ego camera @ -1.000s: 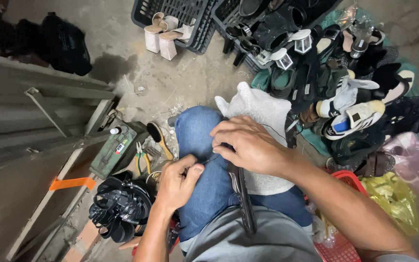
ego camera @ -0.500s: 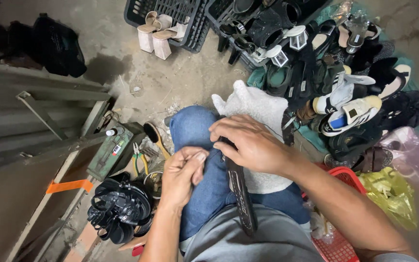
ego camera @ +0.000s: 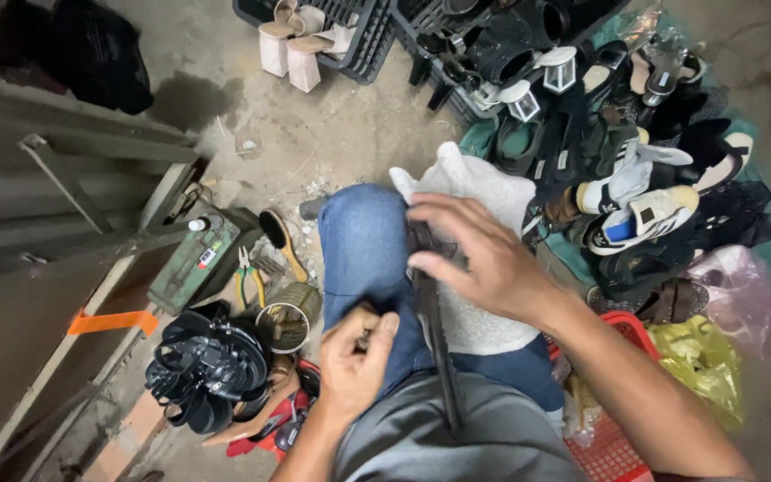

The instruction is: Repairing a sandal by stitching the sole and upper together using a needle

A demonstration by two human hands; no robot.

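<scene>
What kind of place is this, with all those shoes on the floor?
Probably a shoe repair spot on a bare concrete floor. Piled shoes and crates of footwear lie around, with a brush, pliers and a tin nearby. The right hand presses a dark strap on the lap.

Dark green rectangular metal box [ego camera: 196, 259] left of the blue-jeaned knee [ego camera: 363, 241], small white-and-red label [ego camera: 206, 258] on its lid, crumpled yellow plastic bag [ego camera: 700, 361] right of that knee, pale pink plastic bag [ego camera: 742, 299] just above it.
</scene>
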